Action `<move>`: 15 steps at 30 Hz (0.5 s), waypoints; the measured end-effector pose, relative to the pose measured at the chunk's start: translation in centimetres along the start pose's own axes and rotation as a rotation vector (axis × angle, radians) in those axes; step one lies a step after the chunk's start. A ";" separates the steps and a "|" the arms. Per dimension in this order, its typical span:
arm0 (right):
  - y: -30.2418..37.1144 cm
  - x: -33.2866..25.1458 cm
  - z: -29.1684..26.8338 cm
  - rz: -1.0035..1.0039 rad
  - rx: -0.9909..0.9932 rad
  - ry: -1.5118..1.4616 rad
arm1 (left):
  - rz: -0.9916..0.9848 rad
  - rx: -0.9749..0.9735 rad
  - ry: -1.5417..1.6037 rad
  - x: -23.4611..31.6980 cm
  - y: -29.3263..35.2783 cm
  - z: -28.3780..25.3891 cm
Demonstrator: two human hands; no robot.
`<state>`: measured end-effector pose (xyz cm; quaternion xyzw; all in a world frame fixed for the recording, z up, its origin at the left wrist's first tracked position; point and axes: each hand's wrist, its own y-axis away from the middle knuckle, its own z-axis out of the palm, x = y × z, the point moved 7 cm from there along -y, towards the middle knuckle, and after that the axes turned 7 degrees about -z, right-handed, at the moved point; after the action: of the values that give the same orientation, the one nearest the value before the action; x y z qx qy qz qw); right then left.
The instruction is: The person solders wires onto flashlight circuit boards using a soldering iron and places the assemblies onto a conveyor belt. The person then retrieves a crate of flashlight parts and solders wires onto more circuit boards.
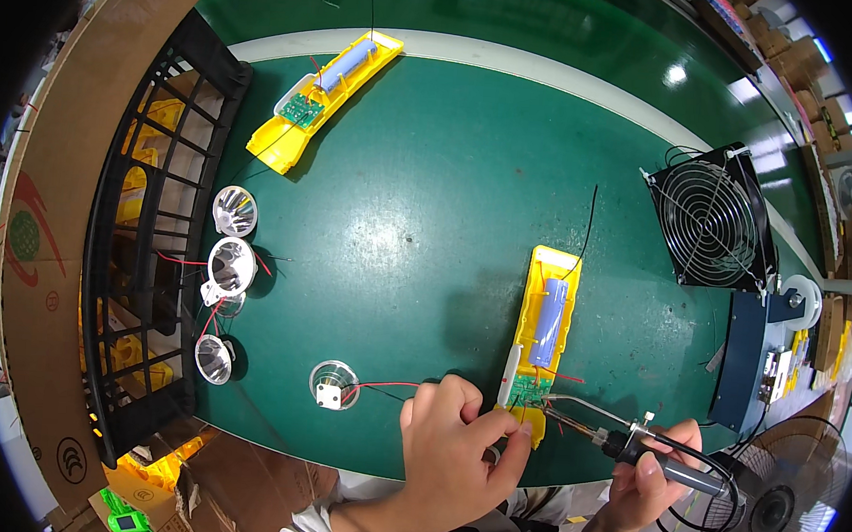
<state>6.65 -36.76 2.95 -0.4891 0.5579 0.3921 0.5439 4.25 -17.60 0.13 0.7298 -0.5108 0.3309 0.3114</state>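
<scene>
My left hand (462,446) is closed, thumb and forefinger pinched at the lower end of a yellow plastic housing half (555,262). A red and a black wire run under it from a reflector cup (330,395) with a white base; the fingers seem to pinch these wires, their ends partly hidden. The housing holds a blue-violet battery cell (549,322) and a small green circuit board (533,390). My right hand (649,486) grips a soldering iron (691,474) with a thin metal feed tube clamped along it. Its tip points at the board.
A second yellow housing half (282,150) with cell and board lies at the back left. Several silvery reflector cups (232,266) stand beside a black plastic crate (164,167). A black fan (707,220) and a dark blue device with a white spool (802,303) are at right.
</scene>
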 end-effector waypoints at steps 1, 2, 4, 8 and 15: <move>0.0 0.1 -0.2 -0.001 0.003 0.006 | 0.002 -0.001 0.006 -0.1 0.0 0.2; 0.0 0.1 -0.3 -0.003 0.001 0.043 | 0.002 -0.005 0.011 -0.1 -0.1 0.4; 0.0 0.2 -0.4 -0.004 -0.003 0.078 | 0.005 -0.010 0.017 -0.1 -0.1 0.5; 0.1 -0.1 -0.2 -0.047 -0.024 0.083 | 0.010 -0.004 0.015 -0.1 -0.1 0.4; 0.2 -0.3 0.0 -0.078 -0.022 0.095 | 0.013 0.008 0.022 -0.3 0.1 0.3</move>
<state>6.41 -36.64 3.24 -0.5344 0.5591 0.3534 0.5262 4.14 -17.69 -0.31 0.7241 -0.5106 0.3429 0.3119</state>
